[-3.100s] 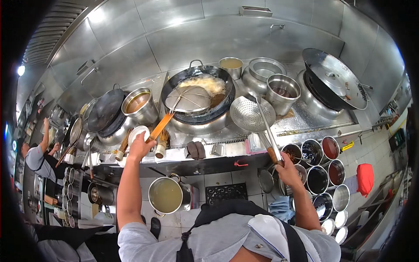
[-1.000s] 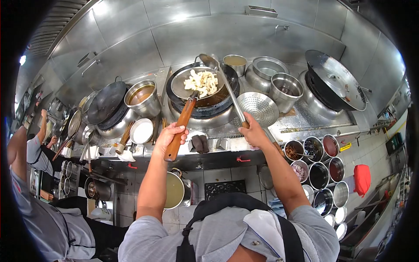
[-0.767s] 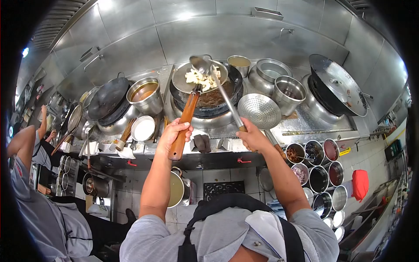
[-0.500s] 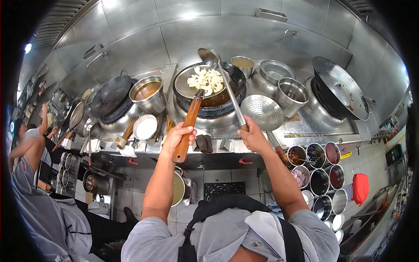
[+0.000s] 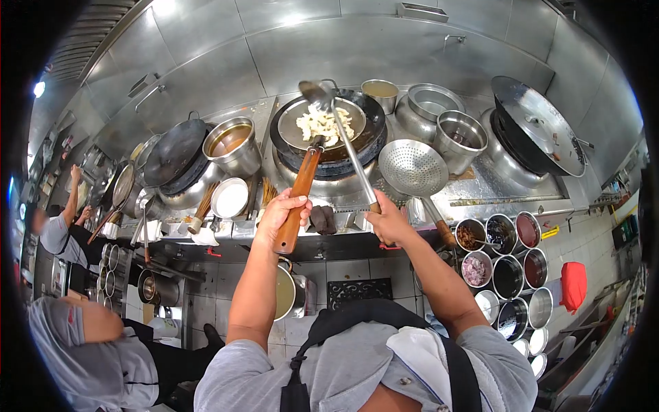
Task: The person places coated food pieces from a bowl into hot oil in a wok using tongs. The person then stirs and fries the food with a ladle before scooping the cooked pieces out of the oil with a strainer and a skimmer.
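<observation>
L hand (image 5: 283, 218): fingers closed round the wooden handle (image 5: 307, 175) of a mesh strainer (image 5: 291, 134), thumb on top, firm hold. R hand (image 5: 388, 223): fingers wrapped round the grip end of a long metal ladle (image 5: 355, 158). No gap in either grip.

Strainer is over the wok (image 5: 375, 115) on the middle burner, w/ a heap of pale food pcs (image 5: 314, 128) in it. Ladle shaft slants across the R side of the heap; its bowl is at the far side of the strainer, blurred, so can't tell if it's touching food.

R of wok: perforated skimmer (image 5: 412, 167) on the steel table (image 5: 501, 194), handle over front edge. L of wok: tall pot (image 5: 241, 163) w/ brown liquid. Nearer, white bowl (image 5: 229, 198) betw. 2 bamboo brushes (image 5: 203, 206). Below R, cluster of sm. containers, incl. one w/ pink chopped bits (image 5: 473, 269). Co-worker (image 5: 103, 353) at lower L, grey shirt, dark trousers.
</observation>
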`<state>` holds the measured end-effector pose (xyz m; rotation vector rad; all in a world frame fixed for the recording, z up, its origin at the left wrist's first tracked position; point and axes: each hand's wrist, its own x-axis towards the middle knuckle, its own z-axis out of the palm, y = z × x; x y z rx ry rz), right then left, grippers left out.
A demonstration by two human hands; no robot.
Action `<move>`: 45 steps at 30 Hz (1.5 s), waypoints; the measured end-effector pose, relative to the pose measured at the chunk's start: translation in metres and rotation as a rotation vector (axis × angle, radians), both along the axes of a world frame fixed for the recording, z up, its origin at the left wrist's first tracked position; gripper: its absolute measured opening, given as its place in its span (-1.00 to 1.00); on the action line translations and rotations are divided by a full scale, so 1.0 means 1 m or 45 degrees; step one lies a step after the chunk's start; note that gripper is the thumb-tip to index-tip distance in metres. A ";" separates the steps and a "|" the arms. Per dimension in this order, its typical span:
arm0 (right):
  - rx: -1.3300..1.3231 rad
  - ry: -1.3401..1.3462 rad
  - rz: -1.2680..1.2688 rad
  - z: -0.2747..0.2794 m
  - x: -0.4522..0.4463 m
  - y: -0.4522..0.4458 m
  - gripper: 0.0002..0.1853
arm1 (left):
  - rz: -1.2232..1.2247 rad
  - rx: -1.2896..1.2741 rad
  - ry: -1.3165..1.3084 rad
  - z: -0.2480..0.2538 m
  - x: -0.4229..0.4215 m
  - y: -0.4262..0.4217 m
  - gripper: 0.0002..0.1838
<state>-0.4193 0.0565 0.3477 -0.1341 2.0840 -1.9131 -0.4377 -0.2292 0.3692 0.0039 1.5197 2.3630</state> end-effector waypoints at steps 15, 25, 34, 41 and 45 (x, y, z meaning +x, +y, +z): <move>-0.160 -0.115 0.093 0.000 -0.001 0.038 -0.31 | -0.064 0.003 -0.005 -0.004 -0.007 0.005 -0.68; -0.121 0.086 -0.158 0.017 0.010 0.053 -0.29 | -0.057 -0.107 -0.017 -0.008 -0.003 -0.003 -0.67; -0.097 0.131 -0.312 0.018 0.018 0.084 -0.28 | -0.129 -0.669 -0.011 0.048 -0.010 -0.030 -0.63; -0.093 0.186 -0.361 0.037 0.025 0.099 -0.29 | -0.242 -1.027 0.031 0.069 -0.046 -0.035 -0.61; -0.076 0.231 -0.388 0.049 0.030 0.104 -0.29 | -0.274 -1.295 0.162 0.070 -0.064 -0.031 -0.61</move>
